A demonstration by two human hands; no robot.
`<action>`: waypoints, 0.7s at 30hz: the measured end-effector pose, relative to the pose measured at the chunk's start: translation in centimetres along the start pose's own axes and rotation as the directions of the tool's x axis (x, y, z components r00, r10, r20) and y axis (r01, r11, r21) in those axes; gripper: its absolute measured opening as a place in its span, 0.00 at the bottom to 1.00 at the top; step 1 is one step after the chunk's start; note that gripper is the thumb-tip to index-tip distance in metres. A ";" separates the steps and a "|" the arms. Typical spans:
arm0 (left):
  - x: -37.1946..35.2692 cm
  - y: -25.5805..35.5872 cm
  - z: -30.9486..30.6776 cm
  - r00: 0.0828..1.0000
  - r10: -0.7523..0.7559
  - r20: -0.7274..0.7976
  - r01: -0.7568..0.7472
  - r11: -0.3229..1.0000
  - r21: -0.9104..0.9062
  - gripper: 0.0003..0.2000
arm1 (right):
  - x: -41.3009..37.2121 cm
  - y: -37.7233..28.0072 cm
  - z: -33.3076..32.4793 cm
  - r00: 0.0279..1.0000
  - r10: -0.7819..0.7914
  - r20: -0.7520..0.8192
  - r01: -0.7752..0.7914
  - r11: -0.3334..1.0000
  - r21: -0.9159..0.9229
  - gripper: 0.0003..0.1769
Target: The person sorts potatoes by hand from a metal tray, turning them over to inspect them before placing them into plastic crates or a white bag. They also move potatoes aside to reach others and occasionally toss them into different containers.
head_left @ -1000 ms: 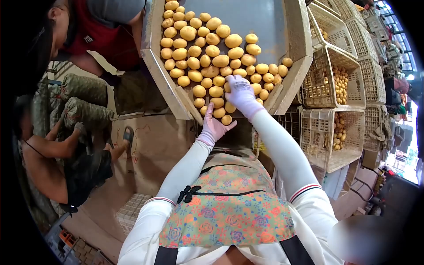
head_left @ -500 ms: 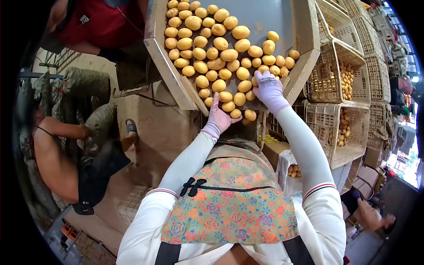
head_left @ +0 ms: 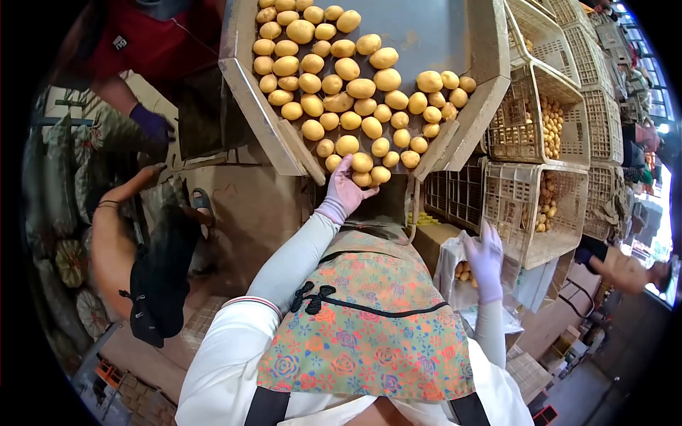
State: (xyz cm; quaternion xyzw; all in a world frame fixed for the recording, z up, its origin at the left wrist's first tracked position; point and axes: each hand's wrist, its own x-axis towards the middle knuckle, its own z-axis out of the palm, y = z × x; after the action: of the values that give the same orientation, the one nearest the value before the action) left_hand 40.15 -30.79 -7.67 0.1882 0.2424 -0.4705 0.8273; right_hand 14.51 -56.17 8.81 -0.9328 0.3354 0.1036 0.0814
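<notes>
Many yellow potatoes (head_left: 346, 69) lie in a grey-bottomed tray with wooden sides (head_left: 433, 42) that narrows towards me. At its mouth my left hand (head_left: 346, 190), in a thin pale glove, cups around a few potatoes (head_left: 361, 162), thumb below and fingers along their left side. My right hand (head_left: 486, 257), gloved too, is away from the tray on the right, its fingers apart and nothing visible in it. Just left of and below it, more potatoes (head_left: 465, 273) sit in a box lined with white plastic (head_left: 447, 266).
Plastic crates (head_left: 501, 206) with potatoes are stacked on the right. A person in a red garment (head_left: 153, 50) with a dark purple glove stands at the upper left. Another person (head_left: 117, 248) bends beside filled sacks (head_left: 64, 177) on the left. A third person's arm (head_left: 625, 270) shows far right.
My right hand has left the potatoes at the tray's mouth and moved down right to the lined box. My left hand stays at the mouth. Potatoes near the mouth have shifted.
</notes>
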 end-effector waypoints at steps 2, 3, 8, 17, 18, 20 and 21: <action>-1.3 0.5 2.5 0.998 0.029 -0.061 -0.034 0.996 -0.081 0.36 | 3.7 -9.4 -1.8 0.929 -0.311 -0.203 0.337 0.935 0.109 0.32; -1.8 0.6 3.2 0.990 0.051 -0.132 -0.074 0.982 -0.173 0.38 | 5.5 -13.6 -2.6 0.871 -0.428 -0.242 0.472 0.865 0.168 0.32; -1.4 0.0 2.0 0.987 0.070 -0.145 -0.071 0.997 -0.003 0.36 | 11.8 -23.1 5.8 0.831 -0.505 -0.233 0.522 0.853 0.017 0.39; -2.6 0.2 4.9 0.972 -0.039 -0.232 -0.035 0.951 -0.308 0.48 | 16.1 -24.6 4.8 0.758 -0.550 -0.351 0.611 0.787 0.084 0.27; -1.0 -0.5 2.5 0.996 0.001 -0.084 -0.024 0.960 -0.278 0.47 | 17.0 -26.1 4.1 0.766 -0.553 -0.326 0.602 0.796 0.063 0.31; 0.3 -0.8 1.3 0.998 -0.010 -0.065 -0.007 0.968 -0.252 0.46 | 20.1 -28.5 5.1 0.800 -0.507 -0.321 0.530 0.848 -0.018 0.35; 0.6 -0.9 1.0 0.999 -0.024 -0.048 0.013 0.973 -0.228 0.45 | 21.7 -30.0 4.2 0.893 -0.441 -0.090 0.437 0.897 -0.061 0.34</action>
State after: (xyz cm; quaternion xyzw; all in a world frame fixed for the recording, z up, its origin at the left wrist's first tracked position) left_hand 39.88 -32.22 -7.28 0.1015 0.3174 -0.4424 0.8326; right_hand 49.51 -45.60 1.83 -0.9899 0.1177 0.0413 0.0672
